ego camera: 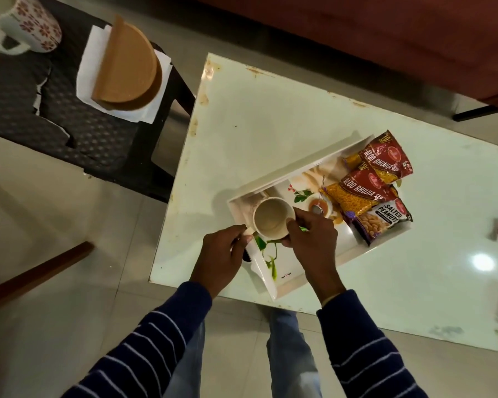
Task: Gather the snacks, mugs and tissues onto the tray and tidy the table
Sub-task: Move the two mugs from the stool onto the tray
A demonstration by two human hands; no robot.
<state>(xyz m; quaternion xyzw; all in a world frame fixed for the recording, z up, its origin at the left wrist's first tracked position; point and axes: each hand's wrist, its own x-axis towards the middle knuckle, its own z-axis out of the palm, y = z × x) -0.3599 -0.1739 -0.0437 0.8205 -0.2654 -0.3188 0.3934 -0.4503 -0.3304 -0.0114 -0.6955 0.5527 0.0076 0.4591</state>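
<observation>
Both hands hold the mug (272, 220) over the tray (273, 285): left hand (223, 254) fingers pinch its handle, right hand (311, 242) fingers grip its side, above the white surface (259, 122).

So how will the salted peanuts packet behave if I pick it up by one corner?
The salted peanuts packet looks like a thin puffed pouch, so probably light and floppy. Its glossy film may slip. It overlaps the tray rim, so it could slide off.

Both arms wear long knitted sleeves of dark navy crossed by thin white horizontal stripes, the left sleeve (144, 340) and the right sleeve (365, 346) each ending in a plain dark cuff at the wrist. A thin pale band shows at the right wrist just above that cuff. The bare hands carry no rings. Below, light blue faded denim trousers (291, 357) cover both legs.
</observation>
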